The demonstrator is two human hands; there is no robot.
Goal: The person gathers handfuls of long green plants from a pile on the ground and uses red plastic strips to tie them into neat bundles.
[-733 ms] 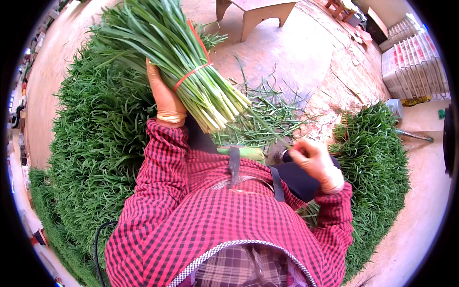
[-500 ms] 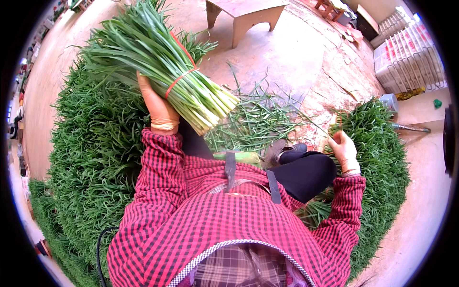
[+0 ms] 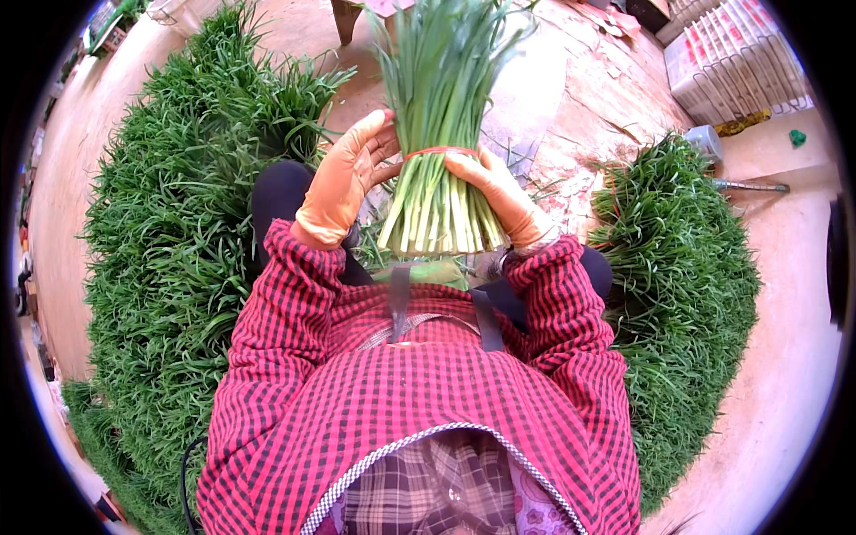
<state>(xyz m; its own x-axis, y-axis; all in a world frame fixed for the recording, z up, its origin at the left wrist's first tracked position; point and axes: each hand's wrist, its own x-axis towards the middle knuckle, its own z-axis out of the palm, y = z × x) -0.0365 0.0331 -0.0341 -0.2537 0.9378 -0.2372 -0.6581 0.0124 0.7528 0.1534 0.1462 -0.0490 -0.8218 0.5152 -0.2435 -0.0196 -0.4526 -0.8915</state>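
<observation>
An upright bundle of garlic chives stands in front of me, its pale cut ends toward me and its green leaves pointing away. A red band circles its stems. On the right side my right hand, in a thin orange glove, grips the bundle, thumb across the front just below the band. My left hand, gloved alike, is at the bundle's left side with its fingers apart and palm turned to it. Some of its fingertips reach the stems' edge; whether they press on them I cannot tell.
A big heap of green chives lies along my left, and another heap along my right. Beyond the bundle are a low stool and loose trimmings. White stacked packages stand at the far right, near a grey cup-like container.
The bundle has swung from the upper left to the middle and turned upright. My right hand has left the right heap and taken hold of it. My left hand has loosened its grip.
</observation>
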